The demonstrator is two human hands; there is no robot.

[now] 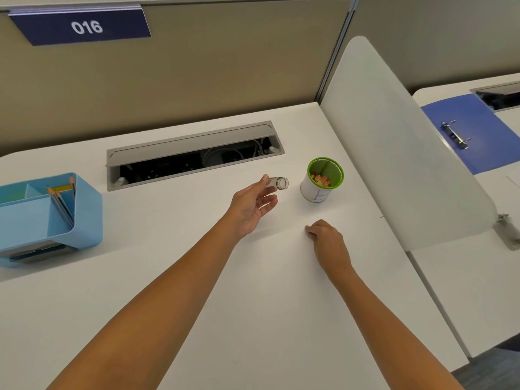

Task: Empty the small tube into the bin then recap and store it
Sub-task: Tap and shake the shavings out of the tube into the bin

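Note:
My left hand [251,205] holds a small clear tube [279,182] by its base, lying sideways with its open, uncapped mouth pointing right. The tube looks empty. Just to its right stands the bin [320,190], a small green mesh cup wrapped in white paper, with orange bits at its bottom. My right hand [327,239] rests on the white desk [253,305] in front of the bin, fingers curled shut; whether the cap is inside it is hidden.
A light blue desk organiser [50,218] with pencils stands at the left edge. An open grey cable tray [194,154] runs along the back of the desk. A white divider panel [394,153] borders the right side, with a blue binder [475,130] beyond.

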